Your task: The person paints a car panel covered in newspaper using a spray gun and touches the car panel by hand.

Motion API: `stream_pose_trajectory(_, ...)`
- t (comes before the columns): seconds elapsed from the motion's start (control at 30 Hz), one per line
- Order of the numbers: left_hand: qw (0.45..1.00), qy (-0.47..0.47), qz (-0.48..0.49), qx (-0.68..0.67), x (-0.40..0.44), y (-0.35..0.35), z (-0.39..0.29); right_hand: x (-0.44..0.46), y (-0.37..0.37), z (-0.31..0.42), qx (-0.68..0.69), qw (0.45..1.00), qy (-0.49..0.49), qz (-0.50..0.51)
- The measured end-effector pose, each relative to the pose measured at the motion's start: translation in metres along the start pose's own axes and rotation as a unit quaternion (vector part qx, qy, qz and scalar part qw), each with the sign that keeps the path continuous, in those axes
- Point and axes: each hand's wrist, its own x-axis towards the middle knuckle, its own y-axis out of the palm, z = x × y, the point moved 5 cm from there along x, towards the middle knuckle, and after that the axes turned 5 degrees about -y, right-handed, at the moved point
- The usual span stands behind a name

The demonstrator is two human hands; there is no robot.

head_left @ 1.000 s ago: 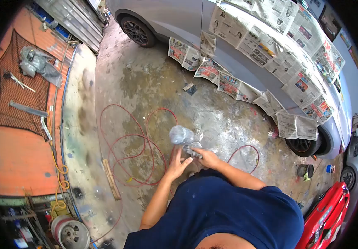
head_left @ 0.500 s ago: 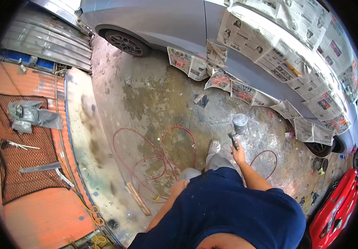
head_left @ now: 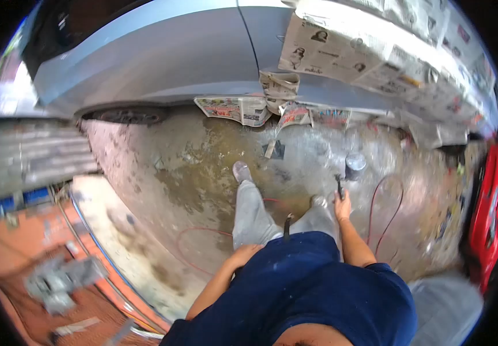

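Clock positions are taken from the torso, with 12 at the top of the view.

I note one principal change: a second ago both hands met at the tool; now only the right one bears it. The view has also swung, and the left grey-white shoe (head_left: 241,171) has come into sight at 11 o'clock, pointing toward the silver-grey car (head_left: 162,69) at 12. I judge this a one-handed carry, the work being away from the car body at this instant.

Right grip (head_left: 342,206), 1 o'clock: clenched around the slim dark-handled tool (head_left: 340,187), with no visible gap. Just beyond it is a grey cylindrical container (head_left: 355,163); I cannot tell whether it joins the tool or stands apart.

Left grip (head_left: 247,254), 10 o'clock: resting against the hip of the grey trousers (head_left: 252,216). Its fingers are hidden, so I cannot tell whether it is clenched or released.

The thin red hose (head_left: 371,210) loops over the stained concrete floor (head_left: 194,167) at 1 to 2 o'clock.
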Motion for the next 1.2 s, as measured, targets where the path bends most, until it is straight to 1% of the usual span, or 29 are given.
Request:
stream_pose_trajectory(0.03, 0.997, -0.013, 0.047, 0.058, 0.005, -0.037, 0.003, -0.006, 0.017, 0.005, -0.018, 0.999, 0.000, -0.028)
stream_pose_trajectory(0.07, 0.989, -0.022, 0.088, 0.114, 0.017, -0.076, 0.004, -0.009, 0.038, 0.016, -0.002, 0.998, 0.015, -0.061)
stream_pose_trajectory(0.17, 0.958, 0.000, 0.156, 0.240, 0.037, -0.158, 0.017, -0.040, 0.067, 0.030, 0.002, 0.991, 0.052, -0.122)
stream_pose_trajectory(0.2, 0.956, 0.001, 0.150, 0.252, 0.041, -0.178, 0.025, -0.050, 0.077, 0.051, 0.053, 0.987, 0.102, -0.109)
stream_pose_trajectory(0.23, 0.948, -0.003, 0.161, 0.274, 0.050, -0.193, 0.032, -0.051, 0.100, 0.031, 0.015, 0.986, 0.031, -0.166)
stream_pose_trajectory(0.3, 0.933, -0.019, 0.186, 0.307, 0.057, -0.207, 0.049, -0.065, 0.123, 0.072, 0.101, 0.973, 0.156, -0.138)
stream_pose_trajectory(0.33, 0.925, -0.032, 0.201, 0.321, 0.063, -0.213, 0.057, -0.066, 0.143, 0.059, 0.067, 0.974, 0.177, -0.127)
stream_pose_trajectory(0.37, 0.918, -0.043, 0.212, 0.333, 0.072, -0.218, 0.062, -0.066, 0.163, 0.052, 0.047, 0.974, 0.174, -0.134)
stream_pose_trajectory(0.43, 0.912, -0.057, 0.225, 0.338, 0.087, -0.221, 0.075, -0.065, 0.197, 0.057, 0.094, 0.965, 0.193, -0.149)
stream_pose_trajectory(0.47, 0.913, -0.060, 0.226, 0.333, 0.094, -0.223, 0.082, -0.062, 0.222, 0.043, 0.096, 0.965, 0.167, -0.175)
stream_pose_trajectory(0.5, 0.914, -0.064, 0.229, 0.330, 0.100, -0.225, 0.085, -0.056, 0.241, 0.046, 0.080, 0.964, 0.110, -0.226)
stream_pose_trajectory(0.53, 0.908, -0.056, 0.221, 0.352, 0.105, -0.224, 0.090, -0.054, 0.262, 0.033, 0.125, 0.957, 0.161, -0.209)
stream_pose_trajectory(0.57, 0.901, -0.048, 0.214, 0.373, 0.109, -0.222, 0.079, -0.051, 0.275, 0.041, 0.169, 0.944, 0.211, -0.190)
stream_pose_trajectory(0.6, 0.894, -0.037, 0.204, 0.396, 0.118, -0.222, 0.064, -0.046, 0.285, 0.044, 0.166, 0.943, 0.218, -0.191)
stream_pose_trajectory(0.67, 0.894, 0.047, 0.176, 0.410, 0.150, -0.214, 0.035, -0.030, 0.311, 0.039, 0.164, 0.940, 0.229, -0.194)
stream_pose_trajectory(0.77, 0.890, 0.181, 0.133, 0.397, 0.202, -0.186, -0.011, 0.001, 0.333, 0.022, 0.147, 0.952, 0.105, -0.247)
stream_pose_trajectory(0.83, 0.887, 0.251, 0.122, 0.368, 0.240, -0.164, -0.040, 0.024, 0.345, -0.016, 0.131, 0.958, 0.160, -0.197)
stream_pose_trajectory(0.87, 0.873, 0.300, 0.117, 0.366, 0.261, -0.151, -0.047, 0.041, 0.357, -0.037, 0.125, 0.960, 0.184, -0.172)
stream_pose_trajectory(0.9, 0.858, 0.347, 0.114, 0.362, 0.279, -0.140, -0.050, 0.058, 0.371, -0.066, 0.105, 0.961, 0.163, -0.195)
stream_pose_trajectory(0.97, 0.814, 0.397, 0.148, 0.398, 0.309, -0.123, -0.053, 0.086, 0.391, -0.134, 0.061, 0.964, 0.113, -0.231)
stream_pose_trajectory(1.0, 0.788, 0.424, 0.162, 0.415, 0.320, -0.118, -0.051, 0.094, 0.398, -0.161, 0.073, 0.963, 0.147, -0.213)
stream_pose_trajectory(1.07, 0.758, 0.447, 0.194, 0.432, 0.342, -0.113, -0.043, 0.117, 0.405, -0.201, 0.103, 0.955, 0.203, -0.189)
stream_pose_trajectory(1.1, 0.742, 0.457, 0.212, 0.442, 0.350, -0.110, -0.034, 0.118, 0.407, -0.214, 0.100, 0.955, 0.207, -0.187)
stream_pose_trajectory(1.13, 0.747, 0.471, 0.215, 0.418, 0.357, -0.110, -0.025, 0.123, 0.406, -0.225, 0.098, 0.955, 0.207, -0.189)
stream_pose_trajectory(1.2, 0.712, 0.503, 0.202, 0.446, 0.362, -0.117, -0.014, 0.130, 0.406, -0.247, 0.108, 0.955, 0.205, -0.186)
